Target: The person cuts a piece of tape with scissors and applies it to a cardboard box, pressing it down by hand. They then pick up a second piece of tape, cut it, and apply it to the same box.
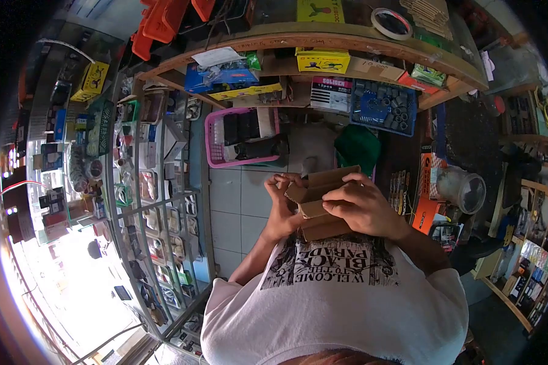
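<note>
A small brown cardboard box is held close to the chest, its flaps standing up and its top at least partly open. My left hand wraps round the left side of the box, fingers curled at its far corner. Over on the right side, my right hand grips the box with its fingertips on the upper flaps. What lies inside the box, if anything, cannot be seen.
Ahead on the tiled floor sits a pink basket with dark items, beside a green bag. A wooden shelf crosses in front, with a blue crate of grey fittings. Glass display shelves line the left; an orange crate stands right.
</note>
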`<state>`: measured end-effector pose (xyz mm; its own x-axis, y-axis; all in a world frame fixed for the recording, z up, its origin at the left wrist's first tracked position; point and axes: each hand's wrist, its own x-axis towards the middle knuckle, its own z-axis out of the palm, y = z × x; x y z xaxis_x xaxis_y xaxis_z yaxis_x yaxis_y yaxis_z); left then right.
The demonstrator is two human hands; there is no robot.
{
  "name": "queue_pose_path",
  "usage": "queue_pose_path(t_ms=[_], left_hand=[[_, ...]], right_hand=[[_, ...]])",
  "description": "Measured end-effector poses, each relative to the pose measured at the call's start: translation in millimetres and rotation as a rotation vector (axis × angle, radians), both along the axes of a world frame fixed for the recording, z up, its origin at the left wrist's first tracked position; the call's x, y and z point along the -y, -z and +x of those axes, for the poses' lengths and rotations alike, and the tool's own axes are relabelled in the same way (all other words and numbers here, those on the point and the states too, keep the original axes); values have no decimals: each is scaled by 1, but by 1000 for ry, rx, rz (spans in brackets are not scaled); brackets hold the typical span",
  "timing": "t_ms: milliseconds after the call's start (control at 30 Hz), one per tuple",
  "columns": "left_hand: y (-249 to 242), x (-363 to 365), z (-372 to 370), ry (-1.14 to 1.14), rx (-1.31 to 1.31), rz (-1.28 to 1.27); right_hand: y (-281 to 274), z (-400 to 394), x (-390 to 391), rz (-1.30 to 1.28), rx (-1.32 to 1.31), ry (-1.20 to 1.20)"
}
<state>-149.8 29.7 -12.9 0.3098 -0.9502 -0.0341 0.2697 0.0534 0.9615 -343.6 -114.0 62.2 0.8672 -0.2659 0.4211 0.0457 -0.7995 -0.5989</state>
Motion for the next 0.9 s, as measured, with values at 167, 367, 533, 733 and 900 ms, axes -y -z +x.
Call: queue_pose_path(t_ms=[167, 367, 533, 733, 900], left_hand=[[-5, 0, -6, -33, -87, -11], [-35, 5, -18, -20, -5, 108], [-31, 3, -22, -94, -85, 75], [-18, -4, -22, -110, -67, 43], [-10, -8, -21, -141, -62, 53]], right_hand=[[-7, 0, 4, 165, 17, 28], [-23, 14, 15, 403, -267, 52], [-10, 17, 14, 226, -288, -57], [-15, 19, 20, 113, -274, -168], [-3, 19, 15, 41, -350, -280]])
